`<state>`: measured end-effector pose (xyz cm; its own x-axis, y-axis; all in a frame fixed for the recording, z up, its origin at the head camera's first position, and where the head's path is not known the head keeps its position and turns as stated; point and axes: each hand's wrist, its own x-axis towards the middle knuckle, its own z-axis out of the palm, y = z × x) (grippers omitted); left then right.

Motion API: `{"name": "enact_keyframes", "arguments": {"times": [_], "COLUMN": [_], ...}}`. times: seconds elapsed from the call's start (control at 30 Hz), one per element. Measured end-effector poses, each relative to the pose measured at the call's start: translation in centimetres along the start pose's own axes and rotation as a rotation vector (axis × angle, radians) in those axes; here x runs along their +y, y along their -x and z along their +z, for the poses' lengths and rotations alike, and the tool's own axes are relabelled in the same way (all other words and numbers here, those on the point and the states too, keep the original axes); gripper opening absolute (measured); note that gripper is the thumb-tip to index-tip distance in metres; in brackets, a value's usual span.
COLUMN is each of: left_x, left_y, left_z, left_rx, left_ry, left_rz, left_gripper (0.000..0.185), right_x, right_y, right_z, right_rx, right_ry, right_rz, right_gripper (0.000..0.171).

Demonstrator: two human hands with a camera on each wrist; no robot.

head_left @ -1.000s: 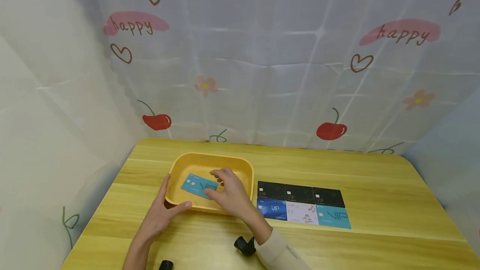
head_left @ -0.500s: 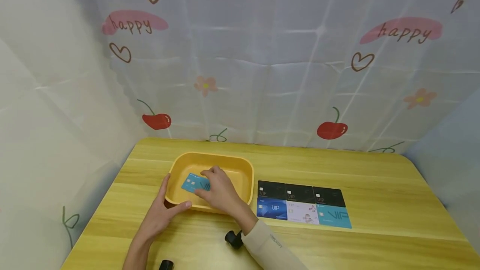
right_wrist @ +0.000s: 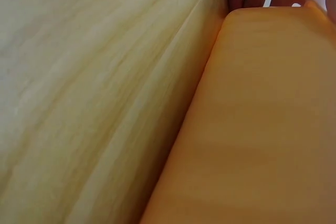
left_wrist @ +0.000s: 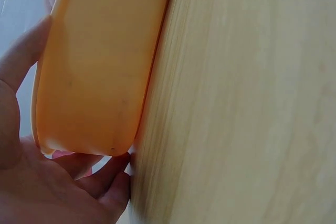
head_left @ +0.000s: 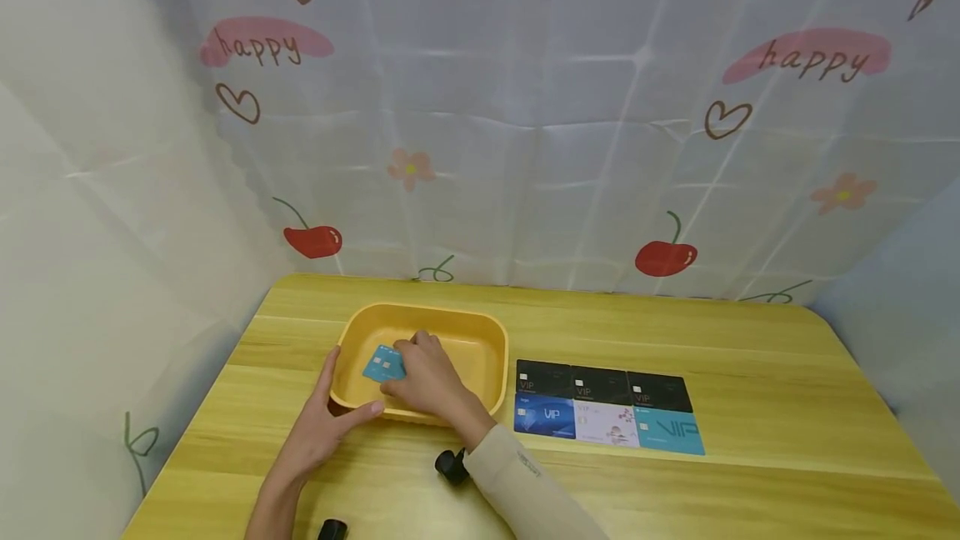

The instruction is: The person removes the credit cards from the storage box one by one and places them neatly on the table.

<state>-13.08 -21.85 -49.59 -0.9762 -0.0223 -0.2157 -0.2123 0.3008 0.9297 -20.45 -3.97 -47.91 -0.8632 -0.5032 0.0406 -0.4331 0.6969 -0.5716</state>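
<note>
Teal card (head_left: pixel 383 364): thin, rectangular, small pale chip marks near one end, only the left part visible under the hand. Lying inside the yellow tray (head_left: pixel 480 338), on its floor toward the left half. Long axis running from the tray's left wall toward its right front, tilted slightly against the tray's edges; free end pointing left.

Right hand (head_left: pixel 424 377) reaching over the tray's front rim, back of the hand up, wrist and beige sleeve (head_left: pixel 517 486) trailing back to the right front. Fingers (head_left: pixel 420 347) curled down onto the card, thumb at its near edge, pinching it from two sides.

Left hand (head_left: pixel 318 432) flat against the tray's front left corner, thumb (head_left: pixel 361 415) along the front wall, fingers straight along the left wall, spread and relaxed, bracing rather than curling round. Same hold seen from the left wrist view: palm (left_wrist: pixel 31 182) under the tray's rounded corner, on the wooden surface (head_left: pixel 750 373).

Just right of the tray, six cards (head_left: pixel 609 408) in two neat rows of three, edges touching: three black behind, then blue, white and teal in front.
</note>
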Motion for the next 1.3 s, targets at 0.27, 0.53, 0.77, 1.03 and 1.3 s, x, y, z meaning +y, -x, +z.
{"name": "enact_keyframes", "arguments": {"times": [0.27,0.53,0.77,1.03,1.3], "left_x": [-0.02,-0.19,-0.31,-0.24,-0.38], "left_y": [0.07,0.01,-0.08,-0.09,-0.16], "left_z": [0.06,0.08,0.05,0.07,0.08], "left_rx": [0.009,0.006,0.002,0.005,0.003], "left_ry": [-0.028,-0.009,-0.004,-0.005,-0.008], "left_rz": [-0.002,-0.003,-0.004,-0.007,-0.012], "left_gripper": [0.115,0.114,0.115,0.114,0.113], "right_x": [0.36,0.56,0.59,0.58,0.54], "right_y": [-0.43,-0.46,-0.46,-0.56,-0.55], "right_z": [0.43,0.74,0.66,0.62,0.57], "right_rx": [-0.036,-0.061,-0.04,-0.048,-0.055], "right_ry": [0.067,0.202,0.304,0.256,0.249], "right_rz": [0.025,0.02,0.014,0.037,0.051], "right_gripper": [0.059,0.051,0.041,0.033,0.031]}}
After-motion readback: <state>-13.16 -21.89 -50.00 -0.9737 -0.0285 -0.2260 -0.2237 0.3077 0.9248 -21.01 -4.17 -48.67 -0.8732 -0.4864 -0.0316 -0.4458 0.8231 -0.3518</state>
